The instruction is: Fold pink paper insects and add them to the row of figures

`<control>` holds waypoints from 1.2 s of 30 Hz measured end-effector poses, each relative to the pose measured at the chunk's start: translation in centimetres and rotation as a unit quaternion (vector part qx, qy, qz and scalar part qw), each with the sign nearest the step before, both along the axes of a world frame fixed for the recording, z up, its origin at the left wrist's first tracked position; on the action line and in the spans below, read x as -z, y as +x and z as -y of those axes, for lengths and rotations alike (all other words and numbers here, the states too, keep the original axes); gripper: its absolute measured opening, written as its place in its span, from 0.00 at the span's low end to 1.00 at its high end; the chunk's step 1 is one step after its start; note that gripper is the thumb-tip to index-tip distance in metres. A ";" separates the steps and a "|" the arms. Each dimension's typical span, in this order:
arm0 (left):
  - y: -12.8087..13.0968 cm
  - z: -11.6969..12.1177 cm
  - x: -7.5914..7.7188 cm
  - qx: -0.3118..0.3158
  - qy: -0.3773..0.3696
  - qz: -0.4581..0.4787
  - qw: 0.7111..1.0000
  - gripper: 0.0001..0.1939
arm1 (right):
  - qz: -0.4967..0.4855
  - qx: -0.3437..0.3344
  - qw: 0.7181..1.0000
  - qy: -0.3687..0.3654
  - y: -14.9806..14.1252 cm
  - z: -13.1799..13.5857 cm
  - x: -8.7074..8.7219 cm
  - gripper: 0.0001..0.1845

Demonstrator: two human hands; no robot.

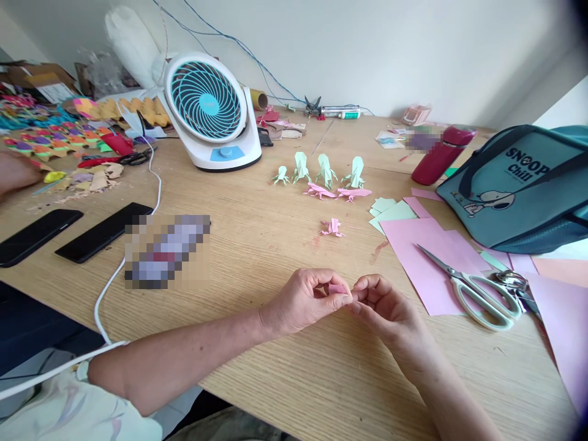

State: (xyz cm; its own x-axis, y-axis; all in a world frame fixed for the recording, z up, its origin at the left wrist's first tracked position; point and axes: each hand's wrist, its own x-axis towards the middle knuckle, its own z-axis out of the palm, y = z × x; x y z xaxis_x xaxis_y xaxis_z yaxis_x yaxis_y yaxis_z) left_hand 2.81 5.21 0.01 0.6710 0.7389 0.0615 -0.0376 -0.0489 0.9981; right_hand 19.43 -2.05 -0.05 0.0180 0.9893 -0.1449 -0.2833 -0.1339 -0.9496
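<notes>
A small piece of folded pink paper (337, 288) is pinched between the thumb and fingers of my left hand (303, 301), low in the middle of the head view. My right hand (384, 309) meets it from the right, thumb and forefinger closed at the paper's end; the fingers hide much of the piece. Just beyond my hands stands a small pink origami figure (332, 227) with bent legs. Farther back are two long pink origami insects (353, 193) and a row of several pale green origami insects (325, 170).
Scissors (463, 285) lie on pink paper sheets (413, 257) at the right, by a blue lunch bag (519, 184) and a red bottle (443, 156). A fan (209, 110) stands back left. Phones (103, 233) and a white cable (103, 300) lie left; another person's arm (16, 171) shows there.
</notes>
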 end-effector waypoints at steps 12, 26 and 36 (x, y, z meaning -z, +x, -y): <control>0.0 -0.4 0.5 0.014 -0.042 0.036 0.998 0.06 | 0.001 -0.012 1.000 0.002 0.4 0.1 0.3 0.13; -0.2 -0.8 0.2 0.011 0.111 0.021 0.994 0.04 | 0.011 0.004 1.000 -0.012 0.5 0.1 0.5 0.18; -0.4 -0.7 0.0 -0.055 0.239 -0.038 0.969 0.03 | 0.054 0.010 0.998 -0.021 0.4 0.3 -0.3 0.16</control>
